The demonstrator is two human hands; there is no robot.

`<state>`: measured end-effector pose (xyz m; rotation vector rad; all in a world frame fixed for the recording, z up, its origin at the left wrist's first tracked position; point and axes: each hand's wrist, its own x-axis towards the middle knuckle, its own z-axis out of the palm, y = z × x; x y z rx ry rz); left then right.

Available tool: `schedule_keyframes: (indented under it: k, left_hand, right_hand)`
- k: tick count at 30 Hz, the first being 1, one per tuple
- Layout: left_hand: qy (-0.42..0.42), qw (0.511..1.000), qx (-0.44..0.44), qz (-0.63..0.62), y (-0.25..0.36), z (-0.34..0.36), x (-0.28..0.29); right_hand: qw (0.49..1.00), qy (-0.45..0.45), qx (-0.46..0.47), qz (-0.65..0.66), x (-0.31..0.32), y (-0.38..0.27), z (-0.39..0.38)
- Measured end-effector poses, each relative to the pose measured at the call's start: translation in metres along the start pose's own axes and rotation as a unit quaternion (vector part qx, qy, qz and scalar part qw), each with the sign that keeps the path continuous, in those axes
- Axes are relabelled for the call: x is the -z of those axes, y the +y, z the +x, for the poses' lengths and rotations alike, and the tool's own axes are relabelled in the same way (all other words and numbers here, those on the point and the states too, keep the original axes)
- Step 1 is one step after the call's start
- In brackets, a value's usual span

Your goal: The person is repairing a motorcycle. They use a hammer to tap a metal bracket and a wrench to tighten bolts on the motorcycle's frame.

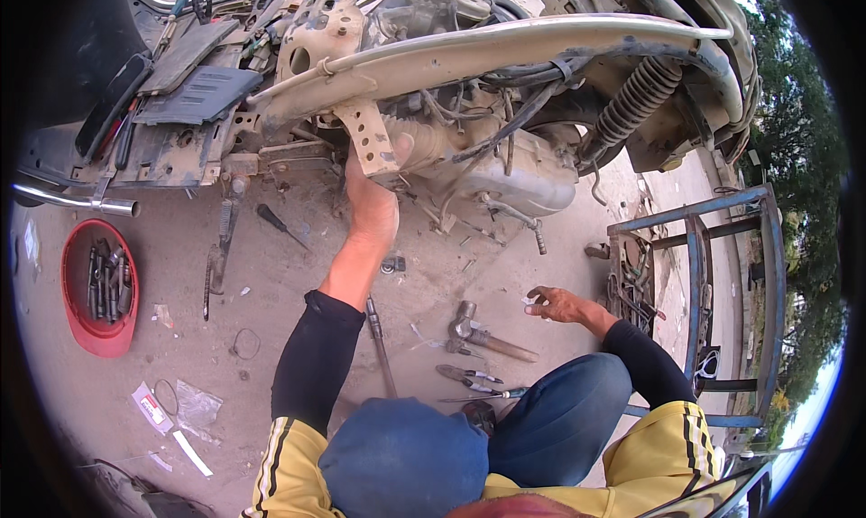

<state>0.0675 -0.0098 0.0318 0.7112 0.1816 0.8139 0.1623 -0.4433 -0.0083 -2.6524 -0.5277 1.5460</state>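
My left hand [372,202] reaches up under the stripped scooter frame [406,71], beside the engine [528,175]. A perforated metal bracket [368,139] covers most of its fingers, so what they hold or touch is hidden. My right hand [561,305] hovers above the ground with fingers curled. A small pale thing [529,300] shows at its fingertips, too small to name. Between my arms on the ground lie a hammer [492,339], pliers [469,375], a screwdriver [492,396] and a long metal bar tool [380,346].
A red helmet-shaped container [99,337] holds several sockets at the left. Another dark-handled screwdriver [280,225] lies below the footboard. At the right stands a blue metal frame [693,292], next to a box of tools [631,279]. Plastic wrappers [197,408] litter the lower left.
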Motion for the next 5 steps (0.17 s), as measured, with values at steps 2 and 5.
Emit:
schedule_keyframes:
  k: [2, 5]
  left_hand:
    - [-0.001, 1.0, 0.01, -0.02, 0.019, 0.01, -0.005]
    - [0.038, 0.996, -0.052, 0.054, -0.002, 0.022, -0.003]
  right_hand:
    - [0.997, 0.028, 0.057, -0.046, -0.034, 0.016, 0.018]
    - [0.992, 0.032, 0.083, -0.094, -0.077, 0.025, 0.03]
